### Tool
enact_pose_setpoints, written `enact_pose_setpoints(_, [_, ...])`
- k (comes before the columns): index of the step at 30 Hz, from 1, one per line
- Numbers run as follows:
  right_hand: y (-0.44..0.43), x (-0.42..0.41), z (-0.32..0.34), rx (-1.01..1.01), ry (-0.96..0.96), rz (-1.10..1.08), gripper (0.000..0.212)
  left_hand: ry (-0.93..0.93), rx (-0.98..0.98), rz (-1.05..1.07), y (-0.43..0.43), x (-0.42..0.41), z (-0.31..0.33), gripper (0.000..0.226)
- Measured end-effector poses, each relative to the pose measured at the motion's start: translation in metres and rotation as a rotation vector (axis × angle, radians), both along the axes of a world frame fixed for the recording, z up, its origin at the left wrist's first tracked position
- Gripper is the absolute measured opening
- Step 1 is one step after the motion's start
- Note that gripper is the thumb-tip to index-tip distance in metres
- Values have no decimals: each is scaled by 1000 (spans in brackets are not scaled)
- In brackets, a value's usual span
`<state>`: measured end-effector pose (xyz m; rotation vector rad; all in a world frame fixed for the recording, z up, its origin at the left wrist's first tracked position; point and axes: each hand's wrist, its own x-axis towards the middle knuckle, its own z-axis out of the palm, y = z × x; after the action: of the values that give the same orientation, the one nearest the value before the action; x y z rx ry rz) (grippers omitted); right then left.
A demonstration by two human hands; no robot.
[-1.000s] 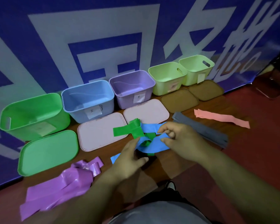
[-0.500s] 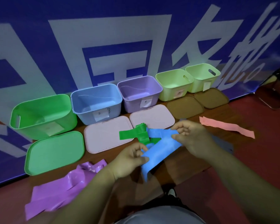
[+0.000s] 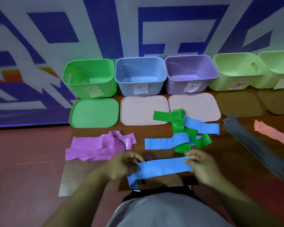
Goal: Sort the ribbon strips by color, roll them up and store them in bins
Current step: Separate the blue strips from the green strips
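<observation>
Blue strip (image 3: 164,167) is held across the lower centre, pinched near each end by the left hand (image 3: 121,166) and right hand (image 3: 202,167); a narrow band of bare table (image 3: 159,154) is left between it and the tangled strips (image 3: 179,126) above.

We see a blue banner (image 3: 154,30) with big white characters hanging behind the brown bench (image 3: 143,131). 5 flat lids lie on it in a row: a green lid (image 3: 93,113), the left pink lid (image 3: 138,110) and right pink lid (image 3: 202,105) side by side, then 2 brown lids (image 3: 238,104). Red floor (image 3: 26,161) lies leftward; grey clothing (image 3: 167,210) fills the bottom edge.
</observation>
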<state>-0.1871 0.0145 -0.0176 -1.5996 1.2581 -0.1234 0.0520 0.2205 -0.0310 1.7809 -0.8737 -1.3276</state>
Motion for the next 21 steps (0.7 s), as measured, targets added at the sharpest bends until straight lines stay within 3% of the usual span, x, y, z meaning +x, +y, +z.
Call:
enact_pose_setpoints(9, [-2, 12, -36, -51, 144, 137, 16, -425, 184, 52, 22, -1, -23, 23])
enact_pose_setpoints(12, [-5, 12, -41, -107, 218, 156, 15, -483, 219, 53, 11, -11, -34, 17])
enact_pose_setpoints(16, [-13, 4, -41, -150, 298, 198, 15, -486, 251, 0, -3, -18, -46, 26])
enact_pose_setpoints(21, [-26, -3, -39, -209, 336, 262, 14, -566, 176, 21, -21, -18, -44, 25])
